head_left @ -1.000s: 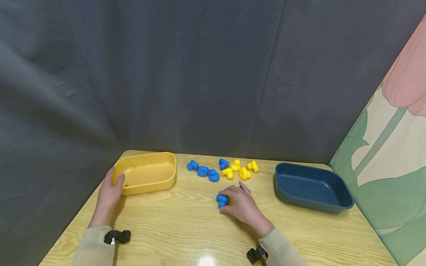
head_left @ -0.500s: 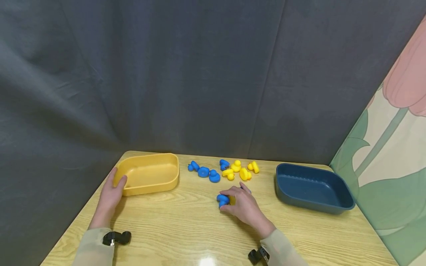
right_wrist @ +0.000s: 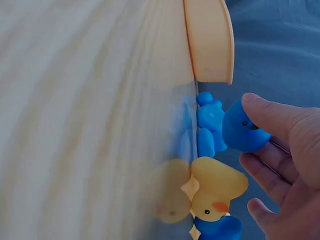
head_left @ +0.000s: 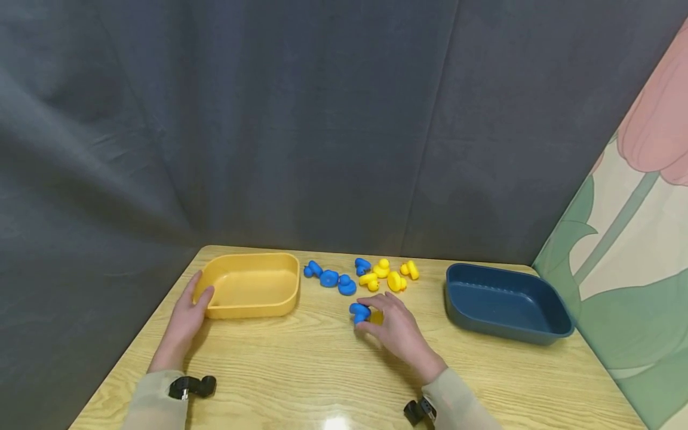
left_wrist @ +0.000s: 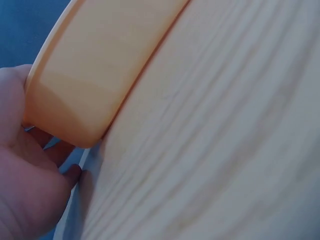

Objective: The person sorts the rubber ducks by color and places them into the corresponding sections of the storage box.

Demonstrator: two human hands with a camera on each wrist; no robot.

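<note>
Blue duck (head_left: 359,312): held off the table (head_left: 301,370) in the right hand (head_left: 395,331), thumb and fingers curled round its head; a yellow duck (head_left: 376,317) lies just under the palm. Likely hollow rubber: light, soft, squashy, somewhat grippy. Best pinched across the body.

Yellow tray (head_left: 252,285): left hand (head_left: 185,319) grips its near-left corner. Thin plastic, probably stiff and light.

Blue tray (head_left: 505,301): right side of the table, untouched.

Count: loose cluster (head_left: 361,276) at the back, about four blue and four yellow; some overlap, so uncertain. Trays: two.
</note>
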